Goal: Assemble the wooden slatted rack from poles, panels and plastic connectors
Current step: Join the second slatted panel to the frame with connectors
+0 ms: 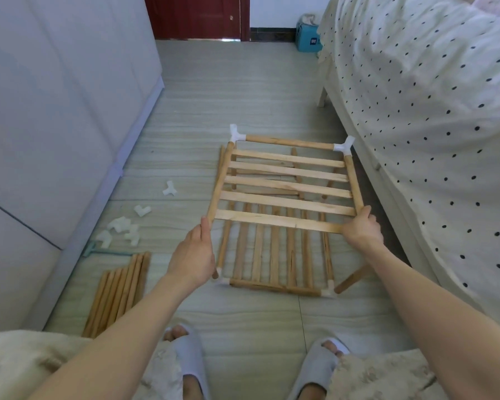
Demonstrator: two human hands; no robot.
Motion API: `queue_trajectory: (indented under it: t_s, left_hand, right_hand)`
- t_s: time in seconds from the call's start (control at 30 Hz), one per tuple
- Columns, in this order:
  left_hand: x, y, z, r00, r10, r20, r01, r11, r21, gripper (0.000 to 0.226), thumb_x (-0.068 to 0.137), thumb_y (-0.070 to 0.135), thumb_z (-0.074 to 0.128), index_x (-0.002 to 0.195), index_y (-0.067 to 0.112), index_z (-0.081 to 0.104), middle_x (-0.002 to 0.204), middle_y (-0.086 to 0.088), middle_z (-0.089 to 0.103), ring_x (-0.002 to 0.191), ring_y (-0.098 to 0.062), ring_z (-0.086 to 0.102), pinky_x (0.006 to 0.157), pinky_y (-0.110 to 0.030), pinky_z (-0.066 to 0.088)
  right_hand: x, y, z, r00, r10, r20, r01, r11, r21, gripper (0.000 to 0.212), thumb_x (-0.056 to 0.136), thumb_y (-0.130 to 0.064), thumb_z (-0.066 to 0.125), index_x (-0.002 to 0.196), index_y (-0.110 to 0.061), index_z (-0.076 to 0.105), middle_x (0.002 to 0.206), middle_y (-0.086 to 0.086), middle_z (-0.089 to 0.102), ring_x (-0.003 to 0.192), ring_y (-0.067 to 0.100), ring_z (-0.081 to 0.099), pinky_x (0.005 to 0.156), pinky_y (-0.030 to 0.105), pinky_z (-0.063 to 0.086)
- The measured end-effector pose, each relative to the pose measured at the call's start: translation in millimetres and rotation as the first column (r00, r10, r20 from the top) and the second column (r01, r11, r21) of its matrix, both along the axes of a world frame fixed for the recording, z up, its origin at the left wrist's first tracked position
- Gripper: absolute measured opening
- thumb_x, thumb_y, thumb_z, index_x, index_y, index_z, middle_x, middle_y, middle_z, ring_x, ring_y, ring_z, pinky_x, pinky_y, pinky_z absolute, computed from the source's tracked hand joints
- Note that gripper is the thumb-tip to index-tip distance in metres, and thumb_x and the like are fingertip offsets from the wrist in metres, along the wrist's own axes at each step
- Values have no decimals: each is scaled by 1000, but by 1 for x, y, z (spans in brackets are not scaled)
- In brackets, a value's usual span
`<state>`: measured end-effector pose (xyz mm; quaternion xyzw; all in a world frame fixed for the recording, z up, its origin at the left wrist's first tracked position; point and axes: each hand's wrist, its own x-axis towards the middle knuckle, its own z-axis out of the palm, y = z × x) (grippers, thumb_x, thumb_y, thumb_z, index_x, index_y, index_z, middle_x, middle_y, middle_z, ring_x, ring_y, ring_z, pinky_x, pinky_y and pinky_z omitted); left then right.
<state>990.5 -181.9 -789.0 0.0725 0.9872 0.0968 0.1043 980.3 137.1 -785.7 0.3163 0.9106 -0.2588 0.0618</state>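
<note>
Hands both pinching: my left hand and right hand hold pale wooden slatted panel; next, white plastic connectors from nine o'clock

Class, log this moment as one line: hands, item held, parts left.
hands: left and right grip slatted panel | under it: second panel on floor | spare: loose poles, white connectors
</note>
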Motion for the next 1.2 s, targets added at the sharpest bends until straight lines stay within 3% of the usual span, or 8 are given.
queue_trajectory:
  t_s: [0.1, 0.23, 0.33, 0.47, 0.6, 0.77, 0.97, 1.2]
  left_hand:
    - [4, 3, 0, 999, -7, 43, 7, 1000, -7, 89, 90, 12, 52, 145, 0, -17, 154, -13, 11, 138, -26, 22, 103, -32, 37]
    - [3, 2, 13, 989, 3, 149, -9, 999, 41, 83, 94, 15, 46, 146, 4, -18, 157, -10, 2, 140, -26, 22, 105, -34, 36]
    - [-2, 1, 29, 962, -11, 273, -1, 999, 46, 74, 97, 17, 38, 147, 8, -16, 159, -6, -2, 136, -26, 33, 106, -34, 35]
    - [-10, 1, 65, 937, -102, 334, 116, 993, -22, 61, 100, 28, 38, 149, 5, 11, 152, -15, 27, 133, -29, 38, 108, -32, 32]
    - [-16, -9, 114, 937, -205, 283, 207, 978, 25, 47, 101, 31, 35, 142, 9, 35, 143, -11, 43, 131, -28, 40, 107, -33, 33]
    - [-22, -59, 148, 972, -166, 168, 149, 983, 105, 39, 101, 31, 36, 134, 15, 47, 139, -6, 48, 124, -22, 46, 101, -28, 35]
    - [-30, -119, 82, 989, 31, 142, -72, 953, 294, 40, 100, 24, 39, 138, 13, 42, 140, -7, 47, 126, -19, 46, 101, -23, 33]
    - [-53, -164, -56, 938, 243, 248, -313, 900, 303, 38, 99, 14, 40, 135, 0, 44, 139, -17, 47, 128, -25, 44, 100, -24, 31]
  right_hand:
    - [2, -7, 1, 997, 78, 20, -80, 995, 67, 66, 99, -31, 35, 148, -4, -1, 155, 18, 10, 140, 36, 16, 111, 50, 19]
    - [14, -28, 6, 960, 230, 159, -261, 942, 213, 48, 99, -29, 29, 144, -10, 28, 157, 17, -2, 143, 38, -4, 114, 54, 3]
    - [18, -58, 15, 903, 381, 199, -412, 900, 142, 47, 98, -23, 34, 143, -9, 32, 156, 15, 15, 144, 34, 5, 116, 53, 10]
    - [12, -114, 44, 827, 536, 172, -544, 839, 1, 48, 99, -31, 37, 141, -7, 33, 142, 15, 42, 128, 31, 42, 99, 36, 38]
    - [2, -163, 78, 653, 725, 216, -748, 662, 40, 51, 99, -35, 35, 144, -13, 30, 144, 12, 41, 129, 30, 41, 103, 36, 37]
    - [-12, -198, 110, 541, 806, 241, -838, 542, 70, 49, 101, -31, 33, 146, -14, 28, 150, 8, 34, 136, 26, 34, 110, 36, 29]
    - [-46, -227, 105, 416, 851, 320, -909, 399, 119, 53, 101, -41, 28, 148, -16, 21, 151, 9, 32, 137, 27, 33, 110, 39, 31]
    - [-107, -260, 39, 277, 901, 335, -945, 192, 265, 48, 101, -43, 24, 139, -16, 37, 136, 11, 49, 125, 31, 44, 107, 45, 30]
